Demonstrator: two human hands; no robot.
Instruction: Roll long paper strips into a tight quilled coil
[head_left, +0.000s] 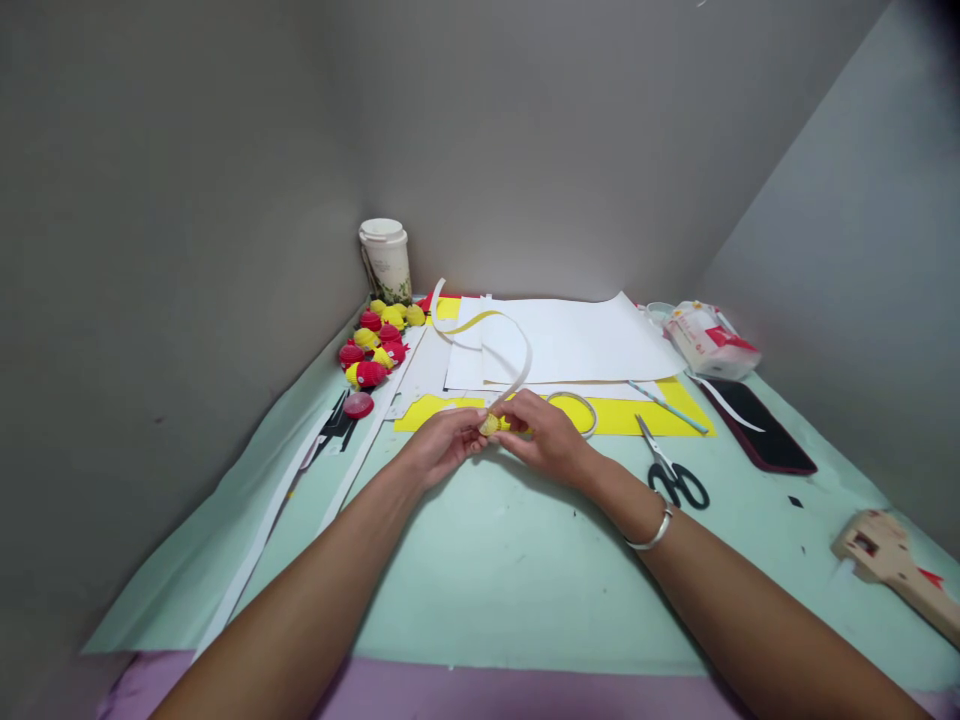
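Over the middle of the table, my left hand (pixel 448 443) and my right hand (pixel 546 434) meet, fingers closed around a small ridged yellow paper piece (pixel 490 424). A long narrow paper strip (pixel 527 350), pale on one face and yellow on the other, rises from the fingers and curls back to the left. Whether it is joined to the yellow piece is hidden by the fingertips. Just beyond my right hand lies a ring-shaped pale loop (pixel 592 415) on yellow paper (pixel 630 418). A silver bangle (pixel 651 530) circles my right wrist.
Red and yellow ridged pieces (pixel 367 340) cluster at left, near a lidded cup (pixel 386 262). White sheets (pixel 570 340) lie at the back. Rightward are scissors (pixel 667 470), a phone (pixel 757 425), a tissue pack (pixel 711 340) and a glue gun (pixel 892 565). Long white strips (pixel 259 540) run along the left.
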